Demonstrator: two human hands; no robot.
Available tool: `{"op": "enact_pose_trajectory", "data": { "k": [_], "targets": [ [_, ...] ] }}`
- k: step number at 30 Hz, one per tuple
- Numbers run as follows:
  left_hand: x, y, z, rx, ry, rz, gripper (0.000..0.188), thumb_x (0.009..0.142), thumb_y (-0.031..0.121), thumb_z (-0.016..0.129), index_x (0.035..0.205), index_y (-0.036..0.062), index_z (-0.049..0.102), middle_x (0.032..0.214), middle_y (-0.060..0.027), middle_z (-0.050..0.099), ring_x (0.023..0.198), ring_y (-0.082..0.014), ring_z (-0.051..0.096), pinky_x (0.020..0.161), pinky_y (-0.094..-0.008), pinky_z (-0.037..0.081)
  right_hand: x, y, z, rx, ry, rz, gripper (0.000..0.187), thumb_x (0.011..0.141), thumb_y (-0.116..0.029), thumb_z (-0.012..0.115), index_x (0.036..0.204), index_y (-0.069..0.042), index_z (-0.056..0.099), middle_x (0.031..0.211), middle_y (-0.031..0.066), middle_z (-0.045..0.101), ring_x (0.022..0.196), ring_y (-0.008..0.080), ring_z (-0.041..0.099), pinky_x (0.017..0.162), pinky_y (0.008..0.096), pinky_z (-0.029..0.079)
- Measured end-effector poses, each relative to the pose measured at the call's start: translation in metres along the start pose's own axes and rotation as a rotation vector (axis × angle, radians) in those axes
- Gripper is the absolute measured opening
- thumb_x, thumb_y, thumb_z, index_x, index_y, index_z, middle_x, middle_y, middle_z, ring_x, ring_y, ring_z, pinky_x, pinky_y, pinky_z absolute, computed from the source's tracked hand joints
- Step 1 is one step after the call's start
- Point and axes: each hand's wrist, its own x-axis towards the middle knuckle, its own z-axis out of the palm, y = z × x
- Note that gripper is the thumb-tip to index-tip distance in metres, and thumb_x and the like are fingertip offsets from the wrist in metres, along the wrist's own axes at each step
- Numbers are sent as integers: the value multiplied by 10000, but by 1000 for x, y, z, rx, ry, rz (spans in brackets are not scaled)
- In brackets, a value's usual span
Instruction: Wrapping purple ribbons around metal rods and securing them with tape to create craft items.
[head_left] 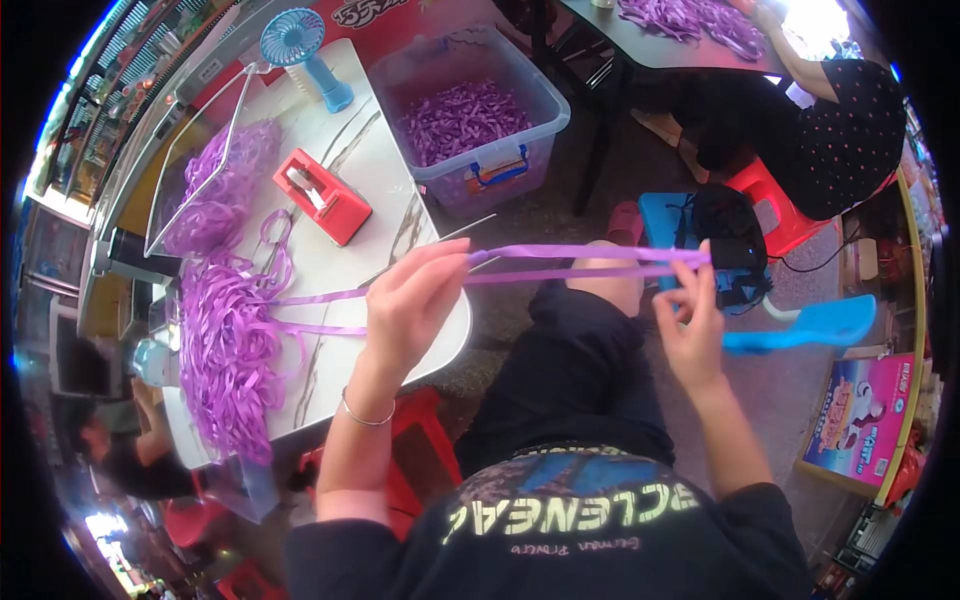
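Purple ribbon point(570, 252) is stretched in two strands between my hands, above my lap. My left hand point(415, 295) is closed on the strands beside the table's edge, with the fingers pressed together. At the other end my right hand point(695, 325) grips the ribbon between its fingers, the index finger pointing up. From my left hand two strands run back to a big tangled heap of purple ribbon point(230, 345) on the white marbled table point(335, 375). Another pile of ribbon point(225, 180) lies farther back, partly behind a clear panel in a frame.
A red tape dispenser point(323, 197) and a blue fan point(300, 55) stand on the table. Beyond it sits a clear plastic bin point(480, 115) holding short purple pieces. A blue stool point(665, 215) carries a black bag point(725, 225). At the far right, a co-worker point(840, 120) sits by another table.
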Motion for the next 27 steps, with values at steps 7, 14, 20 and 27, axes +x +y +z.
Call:
{"op": "enact_pose_trajectory", "data": {
  "k": [7, 14, 20, 27],
  "targets": [
    [14, 3, -2, 145, -95, 418, 238, 665, 51, 624, 899, 20, 599, 977, -134, 608, 717, -217, 615, 583, -283, 497, -21, 18, 2, 203, -288, 198, 218, 825, -86, 570, 1033, -20, 564, 898, 86, 591, 668, 101, 562, 590, 188, 423],
    [36, 21, -16, 208, -186, 550, 170, 682, 31, 626, 849, 3, 614, 911, -121, 615, 649, -173, 604, 508, -256, 479, 75, -65, 22, 667, -662, 72, 259, 903, -238, 487, 989, -5, 563, 958, 63, 574, 898, 87, 510, 792, 240, 398],
    [36, 21, -27, 235, -257, 520, 209, 665, 56, 601, 872, 45, 573, 934, -87, 561, 648, -185, 584, 527, -282, 470, 105, -86, 28, 661, -1139, 169, 229, 894, -209, 515, 881, 5, 593, 808, 35, 618, 786, 93, 556, 769, 241, 423],
    [38, 16, -29, -160, -333, 95, 93, 744, -32, 595, 832, -3, 600, 797, -70, 593, 598, -130, 555, 505, -233, 443, 106, -92, 41, 673, -1040, 247, 135, 846, -129, 565, 857, 1, 596, 739, 29, 616, 713, 78, 562, 713, 227, 432]
  ]
}}
